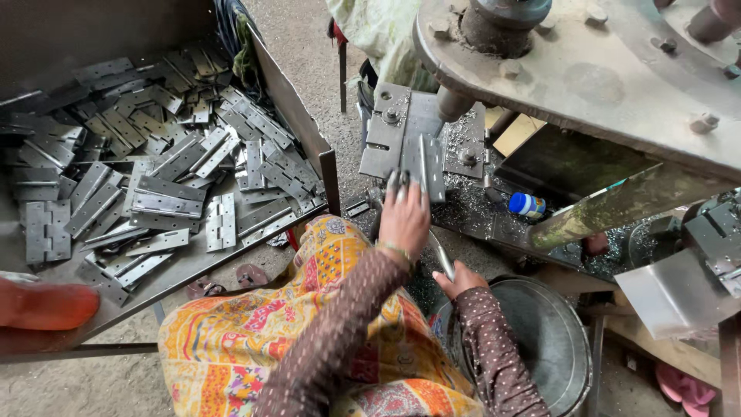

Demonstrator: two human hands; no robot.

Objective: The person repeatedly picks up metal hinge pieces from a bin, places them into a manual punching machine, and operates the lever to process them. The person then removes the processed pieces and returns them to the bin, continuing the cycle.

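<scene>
My left hand point(403, 218) reaches forward to a grey metal hinge point(429, 166) lying on the steel fixture plate point(386, 131) of a press, and its dark-stained fingertips pinch the hinge's near edge. Lower and to the right, my right hand point(459, 279) is closed around a thin shiny metal rod point(442, 259) that slants up toward the fixture. Both arms wear brown dotted sleeves. A colourful patterned cloth point(255, 332) covers my lap.
A big metal tray point(297, 116) at the left holds several loose hinges point(166, 205). A round steel bucket point(552, 340) stands at lower right. The heavy press plate point(617, 77) overhangs the fixture. A small blue-and-white bottle point(527, 205) lies among metal shavings. An orange object point(46, 305) sits at the left edge.
</scene>
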